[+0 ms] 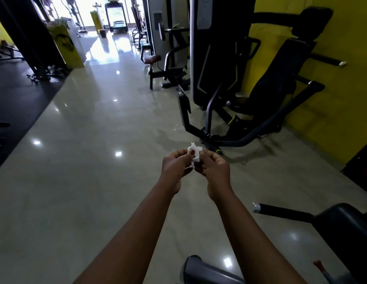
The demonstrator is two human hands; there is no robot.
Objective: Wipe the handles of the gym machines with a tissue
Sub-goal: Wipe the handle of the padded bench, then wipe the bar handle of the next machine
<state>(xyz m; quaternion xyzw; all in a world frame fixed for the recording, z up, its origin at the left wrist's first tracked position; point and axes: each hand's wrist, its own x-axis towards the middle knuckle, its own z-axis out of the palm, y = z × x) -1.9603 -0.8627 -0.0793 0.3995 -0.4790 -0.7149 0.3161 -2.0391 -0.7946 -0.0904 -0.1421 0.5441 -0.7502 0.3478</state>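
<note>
Holds crumpled white tissue (194, 153) out front above glossy floor (92, 181), long axis pointing away from body; pinches it between left hand (175, 166) and right hand (214, 167), both grips curled close.

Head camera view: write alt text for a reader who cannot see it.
A left hand and a right hand pinch a crumpled white tissue between them above a glossy floor. Black exercise machines line a yellow wall on the right.

Glossy floor (86, 140) — yellow wall (322, 99)
Black mat (18, 95) lies along the left edge; a yellow counter (71, 48) stands beyond it.
</note>
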